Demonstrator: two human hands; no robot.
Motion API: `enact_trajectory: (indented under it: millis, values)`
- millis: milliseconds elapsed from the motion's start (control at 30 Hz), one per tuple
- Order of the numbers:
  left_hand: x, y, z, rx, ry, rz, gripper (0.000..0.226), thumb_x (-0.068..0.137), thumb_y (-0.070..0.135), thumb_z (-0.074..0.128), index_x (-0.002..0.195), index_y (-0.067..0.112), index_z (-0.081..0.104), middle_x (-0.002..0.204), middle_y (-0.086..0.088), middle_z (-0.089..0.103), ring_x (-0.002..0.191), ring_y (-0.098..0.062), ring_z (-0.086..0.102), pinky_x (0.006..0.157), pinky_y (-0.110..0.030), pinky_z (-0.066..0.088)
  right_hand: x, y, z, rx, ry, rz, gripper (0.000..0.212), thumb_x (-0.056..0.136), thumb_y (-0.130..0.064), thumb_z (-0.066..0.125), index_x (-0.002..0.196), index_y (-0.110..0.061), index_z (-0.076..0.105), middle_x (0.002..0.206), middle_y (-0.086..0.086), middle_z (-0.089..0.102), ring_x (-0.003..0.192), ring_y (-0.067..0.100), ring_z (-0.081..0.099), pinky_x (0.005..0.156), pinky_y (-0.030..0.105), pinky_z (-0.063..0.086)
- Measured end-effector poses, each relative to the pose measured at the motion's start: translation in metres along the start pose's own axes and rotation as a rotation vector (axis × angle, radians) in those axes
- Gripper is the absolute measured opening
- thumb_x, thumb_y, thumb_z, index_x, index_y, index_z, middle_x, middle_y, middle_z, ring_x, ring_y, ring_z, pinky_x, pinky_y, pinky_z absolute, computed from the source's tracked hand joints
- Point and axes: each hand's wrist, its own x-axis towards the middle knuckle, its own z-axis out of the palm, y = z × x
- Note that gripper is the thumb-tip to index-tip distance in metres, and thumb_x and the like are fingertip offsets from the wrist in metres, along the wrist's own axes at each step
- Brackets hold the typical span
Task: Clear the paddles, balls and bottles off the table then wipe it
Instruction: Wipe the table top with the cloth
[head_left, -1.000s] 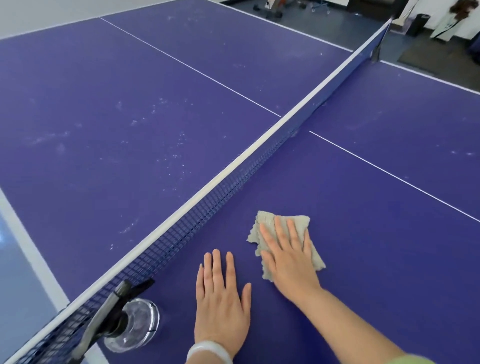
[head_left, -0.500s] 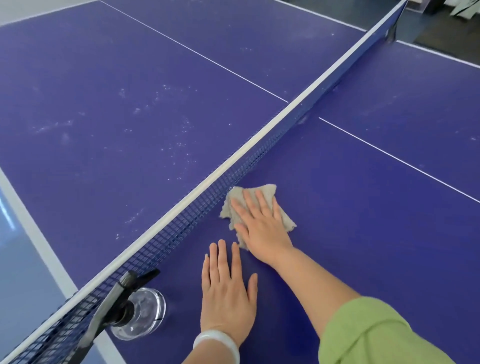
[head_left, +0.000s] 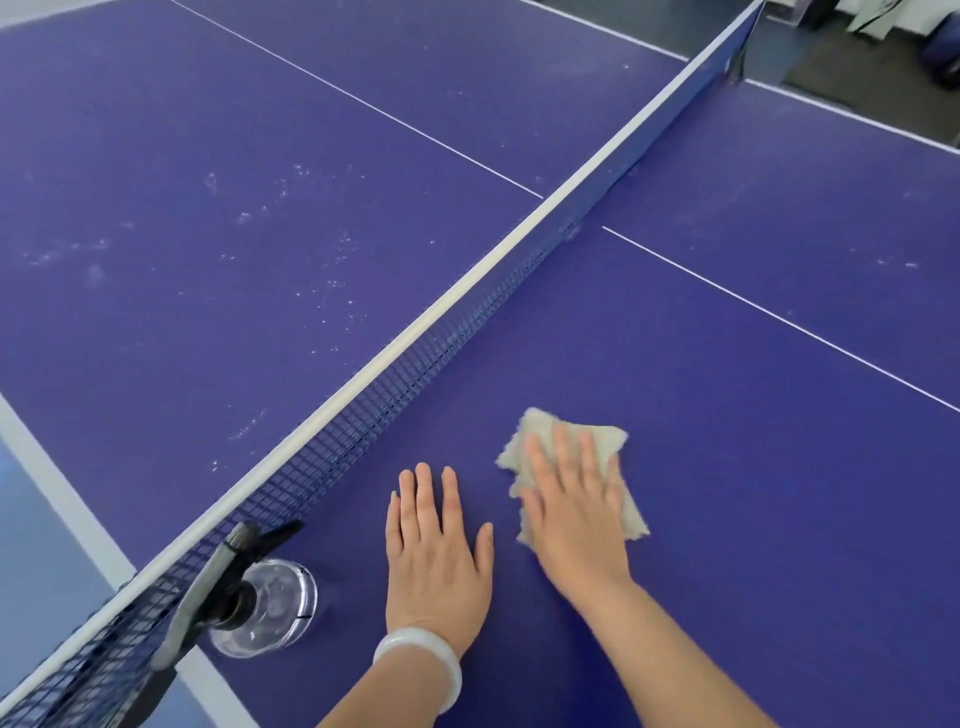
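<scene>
A beige cloth (head_left: 602, 439) lies flat on the purple table-tennis table (head_left: 727, 467), to the right of the net. My right hand (head_left: 574, 512) presses on it with straight, spread fingers. My left hand (head_left: 439, 553) rests flat on the bare table just left of the cloth, a white bangle on its wrist. A clear spray bottle (head_left: 262, 605) with a grey and black trigger stands at the near table edge beside the net. No paddles or balls are in view.
The blue net (head_left: 395, 374) with its white top band runs diagonally from the near left to the far right. White dust specks cover the table half (head_left: 234, 234) left of the net. Dark floor and some objects lie beyond the far right corner.
My right hand slid the cloth away from the net, back to the right and nearer to me. My left hand stayed flat in place.
</scene>
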Motion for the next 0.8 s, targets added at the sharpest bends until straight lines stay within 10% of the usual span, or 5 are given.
enact_trajectory:
  millis: [100, 333, 500, 800]
  values:
    - [0.0, -0.001, 0.0, 0.002, 0.012, -0.004, 0.069, 0.096, 0.05, 0.027, 0.151, 0.008, 0.034, 0.156, -0.02, 0.029, 0.147, -0.035, 0.022, 0.118, -0.046, 0.013, -0.032, 0.025, 0.0, -0.039, -0.043, -0.209, 0.06, 0.1, -0.044, 0.021, 0.156, -0.03, 0.009, 0.164, -0.002, 0.003, 0.151, 0.024, 0.001, 0.118, 0.051, 0.009]
    - [-0.001, 0.0, -0.003, -0.022, -0.005, -0.016, 0.07, 0.096, 0.051, 0.025, 0.151, 0.008, 0.032, 0.156, -0.02, 0.029, 0.147, -0.035, 0.021, 0.119, -0.046, 0.012, -0.1, 0.134, -0.023, 0.168, -0.016, 0.966, 0.058, 0.101, -0.048, 0.011, 0.156, -0.03, 0.01, 0.164, 0.007, 0.006, 0.149, 0.028, 0.0, 0.117, 0.06, 0.004]
    - [-0.003, 0.001, -0.007, -0.053, -0.022, -0.022, 0.071, 0.096, 0.052, 0.02, 0.154, 0.01, 0.025, 0.159, -0.019, 0.021, 0.15, -0.033, 0.013, 0.122, -0.044, 0.007, -0.129, 0.04, -0.001, 0.045, -0.06, 0.538, 0.062, 0.098, -0.046, 0.013, 0.155, -0.022, 0.019, 0.162, 0.008, 0.015, 0.149, 0.032, 0.014, 0.117, 0.056, 0.009]
    - [-0.038, -0.028, -0.028, -0.168, -0.082, 0.147, 0.06, 0.101, 0.043, 0.03, 0.152, 0.012, 0.031, 0.161, -0.013, 0.017, 0.151, -0.028, 0.006, 0.123, -0.035, -0.001, -0.128, 0.039, -0.001, 0.036, -0.045, 0.522, 0.062, 0.097, -0.045, 0.008, 0.156, -0.026, 0.01, 0.164, 0.003, 0.009, 0.15, 0.027, 0.004, 0.12, 0.055, 0.007]
